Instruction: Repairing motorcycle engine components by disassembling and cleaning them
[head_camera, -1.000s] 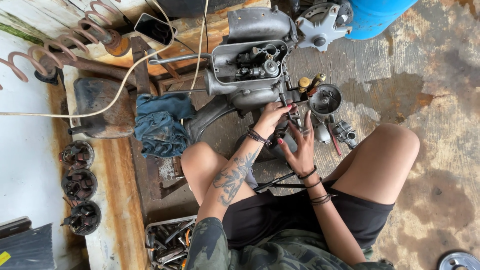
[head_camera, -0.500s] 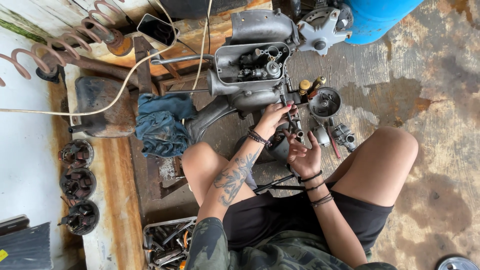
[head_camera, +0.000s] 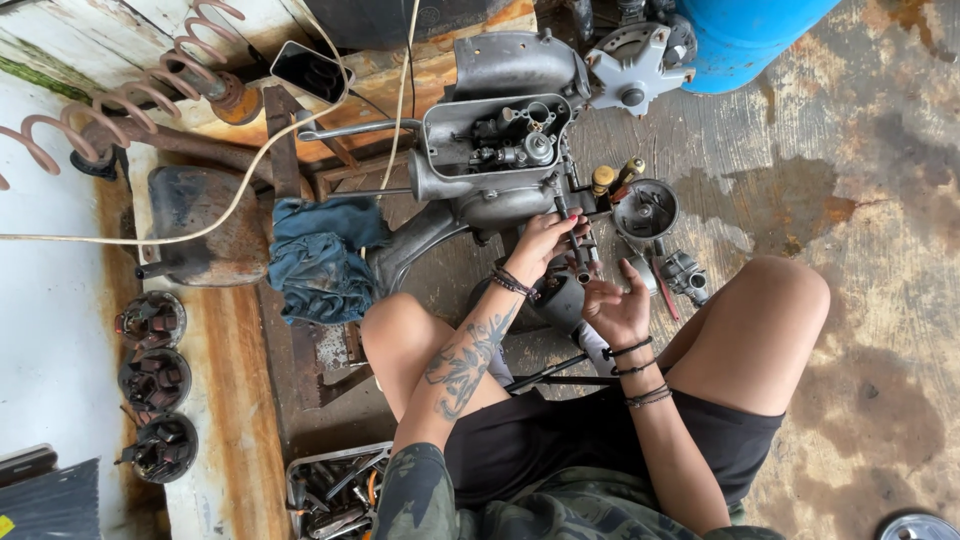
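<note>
Two hands work close together above the person's lap. The left hand (head_camera: 545, 240) closes its fingers around a small dark metal part (head_camera: 582, 252), held just below the grey engine casing (head_camera: 500, 150). The right hand (head_camera: 615, 305) sits just beside it, palm up and fingers spread, holding nothing. Just beyond the right hand lie a round metal cup (head_camera: 645, 208) and a small carburettor-like piece (head_camera: 685, 272) on the concrete floor (head_camera: 850, 250). Left of the left hand a blue rag (head_camera: 320, 255) lies bunched. Farther off is a blue barrel (head_camera: 745, 35). The part looks small and oily; I judge it could slip from the fingertips and drop among the loose pieces below.
</note>
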